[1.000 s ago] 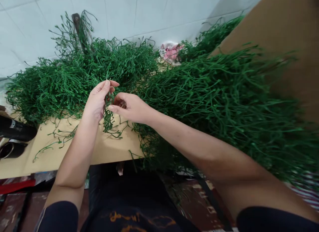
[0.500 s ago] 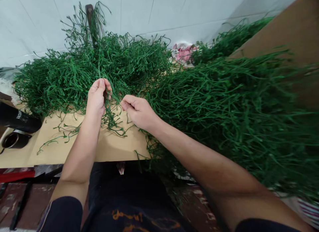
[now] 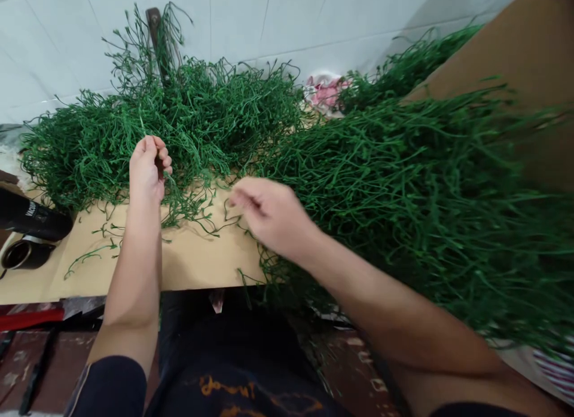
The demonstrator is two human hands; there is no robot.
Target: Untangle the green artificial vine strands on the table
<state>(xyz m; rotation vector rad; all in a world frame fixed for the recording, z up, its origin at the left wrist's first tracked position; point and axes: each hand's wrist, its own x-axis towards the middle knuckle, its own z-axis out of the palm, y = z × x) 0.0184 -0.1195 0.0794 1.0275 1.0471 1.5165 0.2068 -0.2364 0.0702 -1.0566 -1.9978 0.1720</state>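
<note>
The left hand (image 3: 149, 160) is now farther left than 0.5 s ago, over the front edge of the left pile (image 3: 81, 142), and the right hand (image 3: 269, 211) has drawn away from it to the right. 1 s ago the 2 hands were side by side over the bunch (image 3: 191, 205); now they are well apart, with the bunch between them.

The left hand's thumb and forefinger are pressed together on a thin green stem (image 3: 142, 119) that rises from their tips toward the left pile. Its other fingers are curled, with small gaps between them, and green strands hang just below them. The right hand's fingers are curled inward but blurred; I cannot tell whether the tips meet or hold anything.

The bunch lies loose on the brown-covered bench (image 3: 206, 261), in front of the left pile. The right pile (image 3: 403, 184) spreads behind and beside the right forearm. At the far left, a black bottle (image 3: 33, 217) lies next to a dark mug (image 3: 24, 254).
</note>
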